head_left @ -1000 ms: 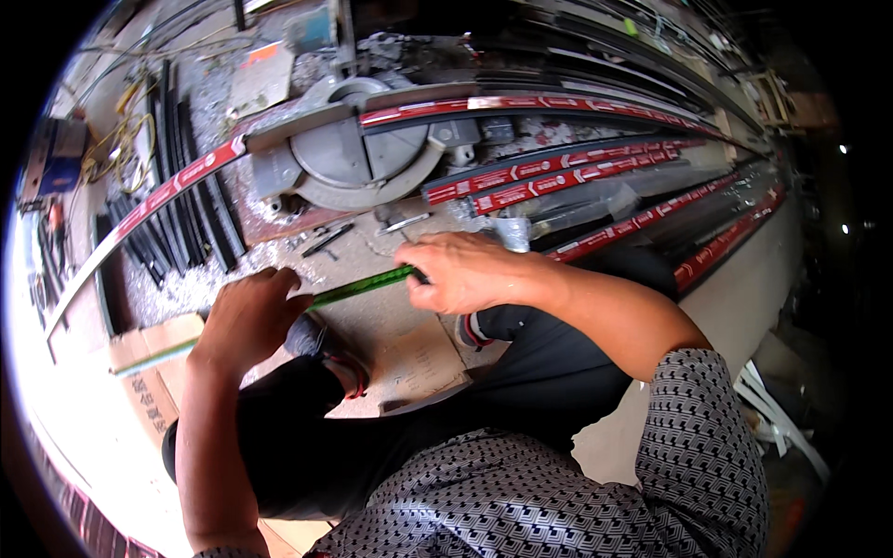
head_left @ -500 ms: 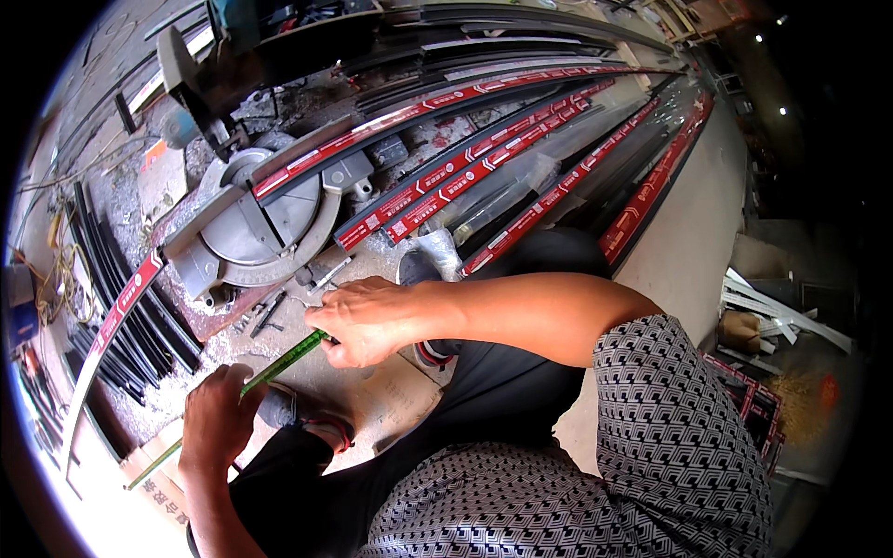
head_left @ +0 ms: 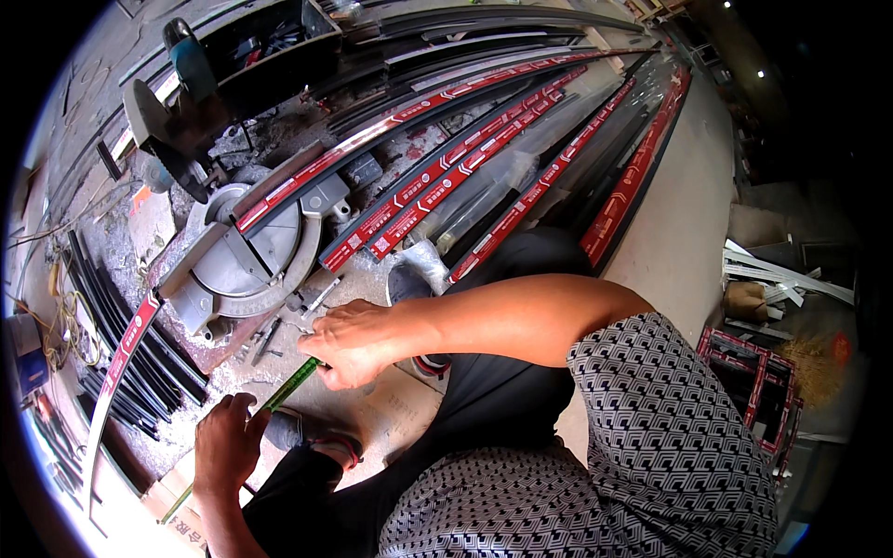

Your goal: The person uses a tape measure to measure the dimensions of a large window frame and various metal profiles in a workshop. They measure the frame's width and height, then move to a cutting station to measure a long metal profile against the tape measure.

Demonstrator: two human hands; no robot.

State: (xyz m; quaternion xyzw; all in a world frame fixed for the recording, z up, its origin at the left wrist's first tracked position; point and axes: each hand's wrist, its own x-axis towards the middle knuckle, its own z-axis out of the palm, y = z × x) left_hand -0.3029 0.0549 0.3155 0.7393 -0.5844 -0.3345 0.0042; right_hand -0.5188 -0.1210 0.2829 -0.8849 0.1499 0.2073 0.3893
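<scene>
Profiles (head_left: pixel 139 372), black and slender, lie side by side at the left. Left hand (head_left: pixel 226 445) is positioned at a green tape (head_left: pixel 294 386) with its fingers bent; whether they pinch the tape cannot be told. Beyond the hands stands a mitre saw (head_left: pixel 246 260); behind it, an open black box (head_left: pixel 298 63) contains jumbled dark pieces (head_left: pixel 284 35) and a small red item (head_left: pixel 252 58). The tape runs obliquely between both hands. Right hand (head_left: pixel 348 344) is closed around its upper end, which the fingers hide. Further right, clear plastic (head_left: pixel 521 172) lies between red-labelled bars (head_left: pixel 544 186).
</scene>
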